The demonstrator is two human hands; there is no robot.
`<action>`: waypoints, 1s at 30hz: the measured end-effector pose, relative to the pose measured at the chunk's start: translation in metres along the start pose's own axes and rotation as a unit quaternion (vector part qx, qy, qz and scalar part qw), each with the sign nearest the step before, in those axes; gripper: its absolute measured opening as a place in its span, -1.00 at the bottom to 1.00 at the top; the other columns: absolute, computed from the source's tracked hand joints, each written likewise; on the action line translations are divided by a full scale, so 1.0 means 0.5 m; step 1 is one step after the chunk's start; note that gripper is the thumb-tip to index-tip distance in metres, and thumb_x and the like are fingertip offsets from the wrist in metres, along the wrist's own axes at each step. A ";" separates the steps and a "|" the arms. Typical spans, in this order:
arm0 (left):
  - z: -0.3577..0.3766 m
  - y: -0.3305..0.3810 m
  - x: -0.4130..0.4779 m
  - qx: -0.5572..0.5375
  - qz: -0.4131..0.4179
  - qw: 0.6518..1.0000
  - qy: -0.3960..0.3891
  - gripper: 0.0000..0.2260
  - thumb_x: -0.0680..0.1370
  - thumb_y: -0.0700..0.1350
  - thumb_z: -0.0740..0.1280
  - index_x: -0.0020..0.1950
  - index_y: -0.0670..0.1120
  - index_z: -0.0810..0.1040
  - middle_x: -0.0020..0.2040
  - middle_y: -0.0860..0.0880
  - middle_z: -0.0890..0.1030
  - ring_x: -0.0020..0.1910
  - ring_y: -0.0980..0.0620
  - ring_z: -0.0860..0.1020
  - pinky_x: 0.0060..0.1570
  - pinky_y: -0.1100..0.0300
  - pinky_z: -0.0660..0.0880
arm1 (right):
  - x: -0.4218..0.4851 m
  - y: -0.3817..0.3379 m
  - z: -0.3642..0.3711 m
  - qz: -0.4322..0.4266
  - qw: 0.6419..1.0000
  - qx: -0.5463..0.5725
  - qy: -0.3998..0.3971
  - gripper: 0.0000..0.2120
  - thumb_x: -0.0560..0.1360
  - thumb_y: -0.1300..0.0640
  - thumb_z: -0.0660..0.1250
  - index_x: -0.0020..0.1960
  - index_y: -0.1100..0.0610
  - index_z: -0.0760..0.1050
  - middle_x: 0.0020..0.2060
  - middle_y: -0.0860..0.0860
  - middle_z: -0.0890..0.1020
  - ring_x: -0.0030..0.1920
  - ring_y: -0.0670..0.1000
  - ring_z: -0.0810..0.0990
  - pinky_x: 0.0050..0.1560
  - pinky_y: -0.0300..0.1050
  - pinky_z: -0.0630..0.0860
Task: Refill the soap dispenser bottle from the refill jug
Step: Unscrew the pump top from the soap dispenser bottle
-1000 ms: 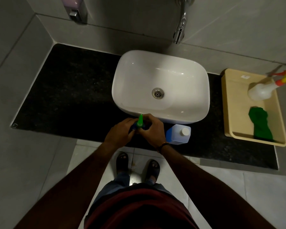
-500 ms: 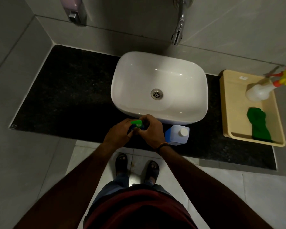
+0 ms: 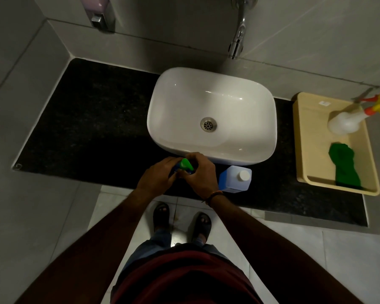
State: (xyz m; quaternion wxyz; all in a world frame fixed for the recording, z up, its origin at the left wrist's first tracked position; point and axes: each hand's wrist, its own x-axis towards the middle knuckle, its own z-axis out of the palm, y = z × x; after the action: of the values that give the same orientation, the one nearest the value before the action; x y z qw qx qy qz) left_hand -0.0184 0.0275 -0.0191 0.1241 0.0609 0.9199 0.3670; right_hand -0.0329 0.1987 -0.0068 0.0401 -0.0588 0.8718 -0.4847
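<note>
You are gripping the soap dispenser bottle with both your left hand and right hand. It is standing on the black worktop, beside the capped refill jug and white basin.

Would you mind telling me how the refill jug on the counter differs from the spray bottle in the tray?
The refill jug is boxy, bluish and closed with a plain white cap; the spray bottle is rounded, white and topped by an orange and yellow trigger head. The jug sits on the black counter beside the right hand; the spray bottle sits in the beige tray. Neither is being held.
</note>
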 end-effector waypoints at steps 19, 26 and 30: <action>0.013 -0.019 0.000 -0.003 0.014 1.000 0.015 -0.55 0.52 0.10 0.42 0.38 0.16 0.42 0.30 0.11 0.55 0.18 0.07 0.57 0.08 -0.03 0.59 | 0.036 -0.060 -0.130 -0.026 0.987 0.072 0.140 -0.63 0.37 0.11 0.60 0.13 0.18 0.65 -0.08 -0.05 0.71 -0.14 -0.14 0.70 -0.02 -0.25 0.64; 0.017 -0.025 0.002 -0.001 0.025 0.999 0.021 -0.54 0.54 0.10 0.39 0.42 0.09 0.43 0.33 0.07 0.53 0.26 0.03 0.54 0.20 0.04 0.54 | -0.026 0.030 -0.059 0.141 0.986 -0.091 0.019 -0.62 0.36 -0.04 0.58 0.05 0.16 0.65 -0.09 0.04 0.74 -0.10 -0.05 0.70 -0.01 -0.19 0.62; 0.013 -0.032 0.005 0.003 0.025 1.000 0.014 -0.53 0.54 0.07 0.40 0.44 0.10 0.41 0.35 0.07 0.52 0.28 0.02 0.52 0.23 -0.01 0.52 | -0.011 0.063 -0.019 0.197 0.969 -0.146 -0.045 -0.74 0.44 0.03 0.49 0.00 0.20 0.68 -0.11 0.12 0.73 -0.06 0.11 0.70 -0.03 -0.03 0.62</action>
State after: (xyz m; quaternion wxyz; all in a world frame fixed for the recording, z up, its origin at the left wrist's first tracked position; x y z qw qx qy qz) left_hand -0.0192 0.0207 -0.0353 0.1016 0.0794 0.9207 0.3683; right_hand -0.0307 0.2240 -0.0281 0.1646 0.0871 0.9248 -0.3319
